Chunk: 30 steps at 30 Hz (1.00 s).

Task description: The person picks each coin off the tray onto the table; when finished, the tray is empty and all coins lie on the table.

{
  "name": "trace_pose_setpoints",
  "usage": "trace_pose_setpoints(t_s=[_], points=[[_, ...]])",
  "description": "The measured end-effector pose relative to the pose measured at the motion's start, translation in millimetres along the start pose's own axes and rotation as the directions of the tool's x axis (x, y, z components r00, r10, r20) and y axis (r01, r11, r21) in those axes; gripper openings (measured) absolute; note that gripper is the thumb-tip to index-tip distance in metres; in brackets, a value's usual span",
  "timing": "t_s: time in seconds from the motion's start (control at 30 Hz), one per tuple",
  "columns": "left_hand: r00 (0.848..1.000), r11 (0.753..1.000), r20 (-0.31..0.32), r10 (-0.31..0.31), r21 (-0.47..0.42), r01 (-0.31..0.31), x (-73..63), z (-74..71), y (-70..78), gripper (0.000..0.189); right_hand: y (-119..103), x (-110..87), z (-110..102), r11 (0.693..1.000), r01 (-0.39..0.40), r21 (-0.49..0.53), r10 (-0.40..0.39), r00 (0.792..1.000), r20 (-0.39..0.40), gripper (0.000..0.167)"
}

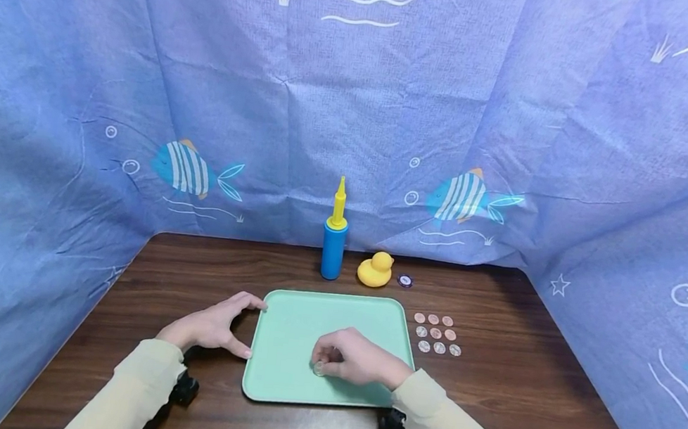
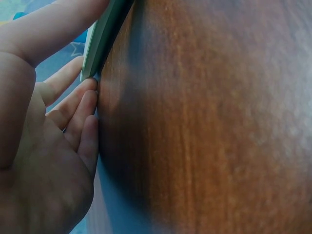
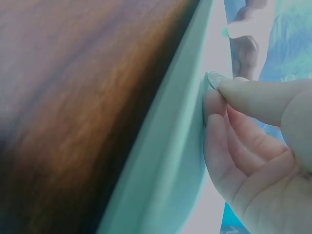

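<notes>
My right hand (image 1: 359,359) is low over the middle of the light green tray (image 1: 301,309), pinching a silver coin (image 3: 214,79) between thumb and fingertips. In the head view the coin shows just below the fingers, close to the tray's surface. At the tray's left side, my left hand (image 1: 210,323) has thumb and fingers spread apart, with the fingertips at the rim near the back corner and the thumb at the rim further forward. The left wrist view shows these fingers (image 2: 73,105) loosely extended beside the tray's edge.
Right of the tray, several copper and silver coins (image 1: 435,333) lie in neat rows on the dark wooden table (image 1: 507,403). Behind it stand a blue and yellow hand pump (image 1: 333,245), a yellow rubber duck (image 1: 375,272) and a poker chip (image 1: 404,280). A blue fish-print curtain (image 1: 353,131) surrounds the table.
</notes>
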State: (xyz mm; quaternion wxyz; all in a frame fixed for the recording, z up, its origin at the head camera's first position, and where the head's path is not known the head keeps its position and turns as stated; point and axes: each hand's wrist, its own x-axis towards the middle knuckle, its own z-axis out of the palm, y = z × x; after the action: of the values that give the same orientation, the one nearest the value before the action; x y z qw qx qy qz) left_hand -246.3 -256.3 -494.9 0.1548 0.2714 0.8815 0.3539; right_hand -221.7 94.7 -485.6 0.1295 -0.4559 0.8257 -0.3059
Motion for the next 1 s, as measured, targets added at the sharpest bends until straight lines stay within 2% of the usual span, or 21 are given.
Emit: trace_pose_setpoints(t_s=[0.27, 0.57, 0.8, 1.0], points=[[1.0, 1.0, 0.0, 0.006, -0.006, -0.006, 0.4, 0.2, -2.1, 0.093, 5, -8.9, -9, 0.996, -0.075, 0.048, 0.077, 0.997, -0.032, 0.013], [1.0, 1.0, 0.0, -0.001, -0.001, 0.001, 0.0, 0.7, -3.8, 0.094, 16, -25.0, -20, 0.989, -0.109, 0.098, 0.12, 0.986, -0.115, 0.006], [1.0, 1.0, -0.001, -0.007, 0.002, 0.007, 0.1, 1.0, -3.7, 0.093, 26, -45.8, -34, 0.978, -0.167, 0.123, 0.187, 0.968, -0.17, 0.007], [1.0, 1.0, -0.001, -0.006, -0.002, 0.006, -0.3, 1.0, -3.1, 0.093, 38, -67.1, -47, 0.978, -0.172, 0.117, 0.196, 0.952, -0.236, 0.008]])
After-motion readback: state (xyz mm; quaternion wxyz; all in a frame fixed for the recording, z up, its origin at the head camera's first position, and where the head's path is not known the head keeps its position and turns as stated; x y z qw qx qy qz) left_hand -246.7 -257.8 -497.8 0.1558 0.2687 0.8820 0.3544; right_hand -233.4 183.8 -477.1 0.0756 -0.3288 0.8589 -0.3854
